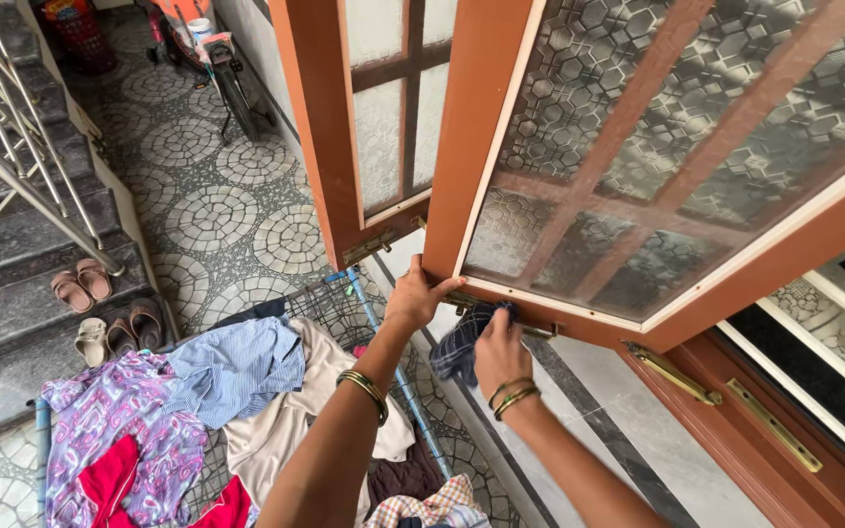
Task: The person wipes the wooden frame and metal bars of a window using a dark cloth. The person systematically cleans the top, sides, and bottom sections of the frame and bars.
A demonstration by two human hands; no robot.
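My left hand (pixel 413 296) grips the lower corner of an orange-brown window shutter (pixel 779 259) with patterned frosted glass, which is swung outward. My right hand (pixel 499 350) is closed on a dark checked cloth (pixel 457 344) and presses it against the shutter's bottom rail, near a brass latch (pixel 540 330). Both wrists wear gold and green bangles. A second shutter (pixel 330 137) with plain frosted panes stands open to the left.
Below, a drying rack (pixel 378 323) holds several garments: a blue striped shirt (pixel 237 367), a purple floral cloth (pixel 114 420), a beige cloth. Sandals (pixel 105 313) lie beside grey stairs with a metal railing. A scooter (pixel 207 49) stands on the patterned tile floor. Brass handles (pixel 672 374) lie along the window frame at right.
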